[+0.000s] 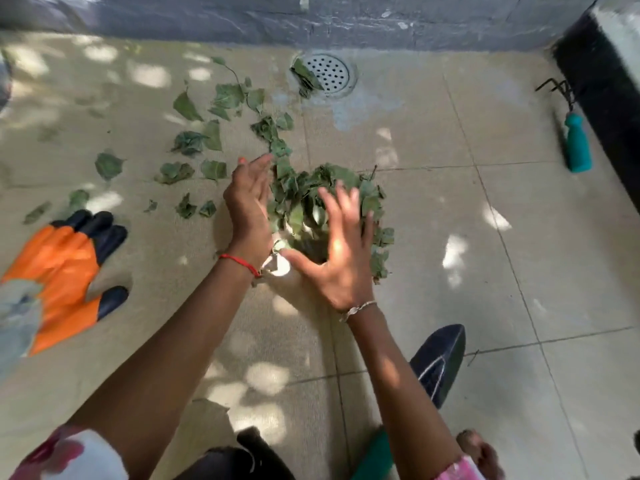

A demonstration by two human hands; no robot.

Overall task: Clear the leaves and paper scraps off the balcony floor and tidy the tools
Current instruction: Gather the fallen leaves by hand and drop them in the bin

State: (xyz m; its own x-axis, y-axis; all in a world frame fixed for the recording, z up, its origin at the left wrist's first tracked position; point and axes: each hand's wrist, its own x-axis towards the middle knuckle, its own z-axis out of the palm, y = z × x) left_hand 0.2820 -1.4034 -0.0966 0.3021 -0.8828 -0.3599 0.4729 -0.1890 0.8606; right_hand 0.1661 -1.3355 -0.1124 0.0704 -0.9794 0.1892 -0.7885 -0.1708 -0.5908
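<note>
Left hand and right hand flank crumpled green leaves

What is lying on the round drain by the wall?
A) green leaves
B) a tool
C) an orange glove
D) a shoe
A: a clump of leaves lies over the left edge of the drain.

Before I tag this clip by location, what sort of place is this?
Likely an outdoor balcony or terrace: tiled floor, a round floor drain beside a low grey wall, fallen leaves under dappled sunlight, and a teal-handled hand rake.
</note>
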